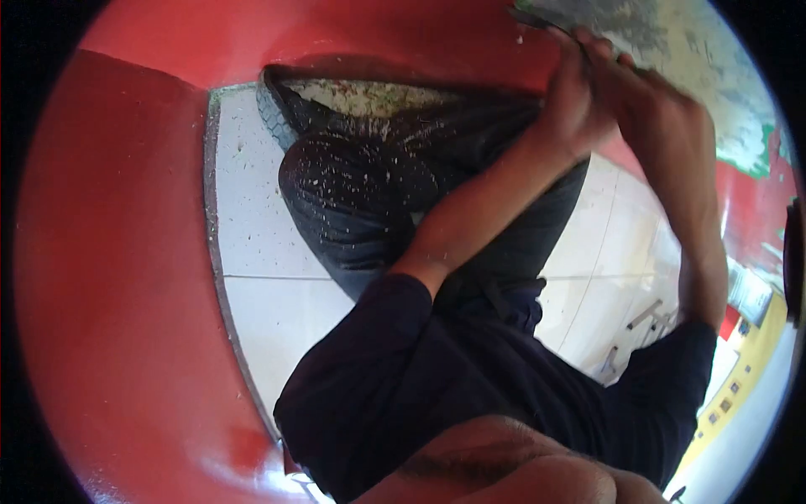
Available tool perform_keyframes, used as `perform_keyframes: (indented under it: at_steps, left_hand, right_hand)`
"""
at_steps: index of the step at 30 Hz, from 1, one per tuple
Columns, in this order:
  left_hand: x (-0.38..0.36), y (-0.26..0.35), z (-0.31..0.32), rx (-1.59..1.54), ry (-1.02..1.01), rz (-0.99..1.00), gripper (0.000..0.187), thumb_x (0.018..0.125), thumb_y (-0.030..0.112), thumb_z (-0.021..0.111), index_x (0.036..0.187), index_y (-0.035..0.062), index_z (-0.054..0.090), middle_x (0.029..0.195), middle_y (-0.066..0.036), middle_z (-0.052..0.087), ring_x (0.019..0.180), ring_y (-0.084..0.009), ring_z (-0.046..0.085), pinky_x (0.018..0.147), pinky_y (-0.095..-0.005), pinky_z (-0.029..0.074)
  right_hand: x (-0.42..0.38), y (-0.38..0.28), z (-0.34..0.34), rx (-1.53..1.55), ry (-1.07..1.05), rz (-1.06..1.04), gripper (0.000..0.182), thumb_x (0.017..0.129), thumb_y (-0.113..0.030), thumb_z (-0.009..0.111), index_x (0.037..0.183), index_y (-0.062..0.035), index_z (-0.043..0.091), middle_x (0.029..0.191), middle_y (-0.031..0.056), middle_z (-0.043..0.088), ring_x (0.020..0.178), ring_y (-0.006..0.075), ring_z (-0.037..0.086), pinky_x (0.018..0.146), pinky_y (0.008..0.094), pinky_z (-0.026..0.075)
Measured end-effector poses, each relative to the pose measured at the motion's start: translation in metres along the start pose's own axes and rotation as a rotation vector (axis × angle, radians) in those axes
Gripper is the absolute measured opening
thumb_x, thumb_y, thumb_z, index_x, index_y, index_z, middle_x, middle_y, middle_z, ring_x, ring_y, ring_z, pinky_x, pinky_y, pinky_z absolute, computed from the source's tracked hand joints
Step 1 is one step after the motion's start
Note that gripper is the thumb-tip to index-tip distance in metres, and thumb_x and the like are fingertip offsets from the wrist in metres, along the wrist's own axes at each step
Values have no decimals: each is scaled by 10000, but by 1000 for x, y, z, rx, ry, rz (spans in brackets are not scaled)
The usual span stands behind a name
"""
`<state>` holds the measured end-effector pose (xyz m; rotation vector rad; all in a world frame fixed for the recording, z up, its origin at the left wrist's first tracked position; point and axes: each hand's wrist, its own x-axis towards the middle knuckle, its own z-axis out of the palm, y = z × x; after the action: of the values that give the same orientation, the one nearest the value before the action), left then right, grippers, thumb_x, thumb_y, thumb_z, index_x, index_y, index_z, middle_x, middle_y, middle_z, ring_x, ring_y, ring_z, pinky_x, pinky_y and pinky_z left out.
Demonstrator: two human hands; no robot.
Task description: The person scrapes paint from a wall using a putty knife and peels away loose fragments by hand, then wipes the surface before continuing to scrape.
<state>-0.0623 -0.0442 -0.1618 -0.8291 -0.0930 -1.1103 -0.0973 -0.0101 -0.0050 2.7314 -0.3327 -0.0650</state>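
Both hands are raised at the upper right, close together in front of the patchy wall (705, 76). My left hand (578, 105) is closed, and my right hand (659, 105) is bent over beside it with its fingers curled. From between them a narrow dark blade-like tool (541, 20) points to the upper left. Its handle is hidden in the hands, and I cannot tell its exact kind. Below the hands are my black trousers (353, 189), sprinkled with small pale chips.
Smooth red wall (117, 252) runs along the left and top. White floor tiles (269, 218) carry scattered bits. Beyond my knees lies a dark-rimmed item with a grey patterned side (275, 118), littered with crumbs. A metal frame (646, 317) stands at the right.
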Motion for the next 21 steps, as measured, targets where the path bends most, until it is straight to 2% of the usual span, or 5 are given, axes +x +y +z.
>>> perform_keyframes:
  at_steps: [8,12,17,20,21]
  left_hand:
    - [-5,-6,-3,-174,-35,-130,193,982,338,476,938,182,580,1030,-8,645,1106,-210,572,998,-399,436]
    - [-18,-23,18,-109,-138,-66,209,980,368,479,1074,219,592,1074,4,663,1109,-195,590,962,-400,477]
    - [-14,-17,-39,-215,94,-162,202,977,370,488,1028,206,595,1040,-13,672,1108,-230,588,961,-409,475]
    - [-12,-20,11,-132,-138,-52,211,989,356,463,1005,212,616,1022,-11,675,1102,-215,591,952,-424,480]
    - [-3,-13,-7,-183,-67,-90,218,994,356,452,996,206,611,1025,-17,674,1100,-218,591,945,-421,482]
  right_hand:
    - [-3,-9,-17,29,-34,92,342,771,-22,635,1093,-134,655,928,115,668,748,318,666,595,364,540]
    - [-15,-9,-27,-63,12,12,344,764,-27,633,1097,-114,644,942,110,673,729,322,667,595,369,538]
    - [-10,3,-13,-84,-129,5,330,775,-35,626,1095,-110,653,956,100,687,751,301,680,616,364,548]
    - [-12,-3,-12,-38,-64,8,401,785,-36,610,1170,-144,627,955,108,673,744,299,675,623,363,545]
    - [-3,-3,-11,-78,-86,37,429,775,-31,617,1187,-151,620,956,109,670,742,300,673,626,363,545]
